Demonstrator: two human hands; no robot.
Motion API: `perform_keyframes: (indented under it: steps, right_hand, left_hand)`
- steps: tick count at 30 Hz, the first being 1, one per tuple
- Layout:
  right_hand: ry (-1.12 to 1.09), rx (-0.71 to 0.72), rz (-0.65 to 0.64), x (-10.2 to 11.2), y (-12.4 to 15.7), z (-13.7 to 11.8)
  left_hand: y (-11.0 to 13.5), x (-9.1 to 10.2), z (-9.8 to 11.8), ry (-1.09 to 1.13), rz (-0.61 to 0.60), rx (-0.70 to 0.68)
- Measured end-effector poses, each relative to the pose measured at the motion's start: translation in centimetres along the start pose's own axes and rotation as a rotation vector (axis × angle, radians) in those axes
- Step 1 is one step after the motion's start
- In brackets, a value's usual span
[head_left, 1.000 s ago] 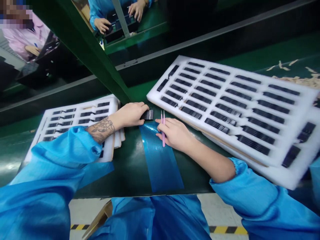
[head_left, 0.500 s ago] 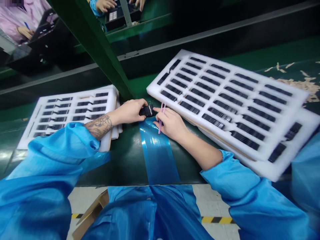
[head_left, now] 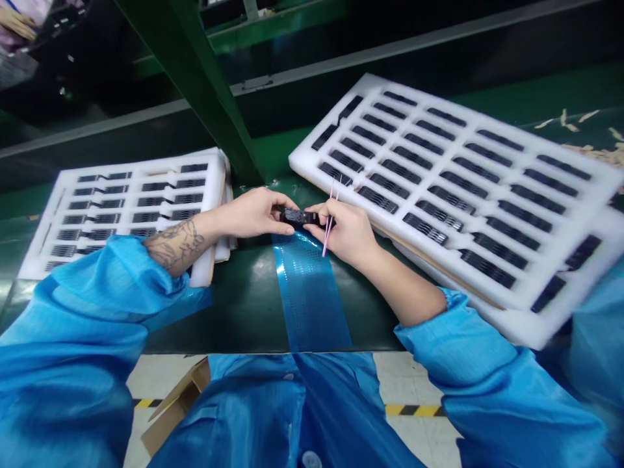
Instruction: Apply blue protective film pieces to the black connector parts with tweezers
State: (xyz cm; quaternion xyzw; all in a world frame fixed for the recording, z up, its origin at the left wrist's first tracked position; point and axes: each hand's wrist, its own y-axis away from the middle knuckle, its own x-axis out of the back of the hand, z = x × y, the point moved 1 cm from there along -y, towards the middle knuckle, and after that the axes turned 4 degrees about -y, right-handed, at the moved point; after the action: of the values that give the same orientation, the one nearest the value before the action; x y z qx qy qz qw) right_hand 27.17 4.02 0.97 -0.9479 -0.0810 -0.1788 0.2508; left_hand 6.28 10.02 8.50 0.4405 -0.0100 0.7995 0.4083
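Note:
Both my hands meet over a small black part (head_left: pixel 297 216) held just above the far end of a blue dotted film strip (head_left: pixel 312 292). My left hand (head_left: pixel 256 212) pinches the part's left end with thumb and fingers. My right hand (head_left: pixel 345 231) grips its right end and also clasps pink tweezers (head_left: pixel 331 218), tips pointing up and away. A white foam tray (head_left: pixel 487 214) with rows of black parts lies right of my hands. Another white foam tray (head_left: pixel 131 201) of similar parts lies to the left, under my left forearm.
A green slanted post (head_left: pixel 195 78) rises behind my hands. A dark green bench top (head_left: pixel 244 305) carries everything; its near edge runs above my lap. A cardboard box corner (head_left: pixel 175 406) sits on the floor below. Tan scraps (head_left: pixel 595 146) lie at far right.
My right hand moved from the blue film to the black part and now grips it together with my left; the tweezers tilted. The view shifted down slightly.

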Motion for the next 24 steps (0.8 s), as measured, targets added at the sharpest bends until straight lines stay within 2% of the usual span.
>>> perform_keyframes:
  steps: [4,12,15,24]
  right_hand:
    - [-0.011,-0.039,0.005,0.2,0.0,0.1]
    - [0.148,0.091,-0.040,0.1,0.1,0.7]
    - [0.152,0.052,-0.066,0.2,0.1,0.6]
    - [-0.376,-0.250,0.105,0.4,-0.2,-0.3]
  left_hand:
    - [0.1,-0.3,0.2,-0.120,0.106,-0.002]
    - [-0.4,-0.1,0.3,-0.216,0.099,-0.028]
    - [-0.6,0.1,0.1,-0.180,0.090,-0.024]
    - [-0.3,0.9,0.4,0.105,0.174,-0.009]
